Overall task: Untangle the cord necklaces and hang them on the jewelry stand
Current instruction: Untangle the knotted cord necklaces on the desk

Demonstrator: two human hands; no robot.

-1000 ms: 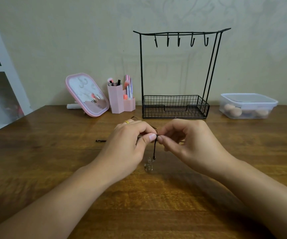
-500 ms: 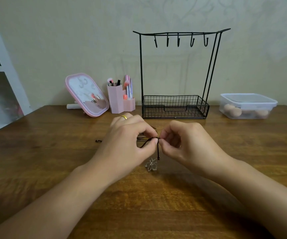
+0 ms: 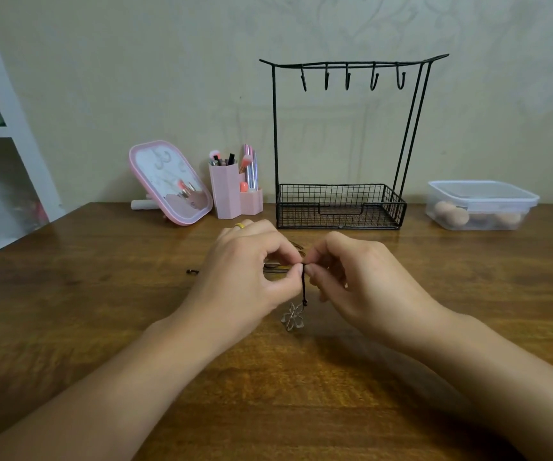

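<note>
Both hands were up just over the wooden table (image 3: 69, 327), the left hand (image 3: 248, 271) and right hand (image 3: 358, 277) fingertip to fingertip, each pinching the same bit of dark cord necklace (image 3: 303, 284). A little wire flower pendant (image 3: 292, 316) dangled below. The black jewelry stand (image 3: 341, 141) sat behind, all 5 hooks bare.

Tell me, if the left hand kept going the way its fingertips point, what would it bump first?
Probably the right hand: the left hand points right, both pinching the cord fingertip to fingertip.
</note>
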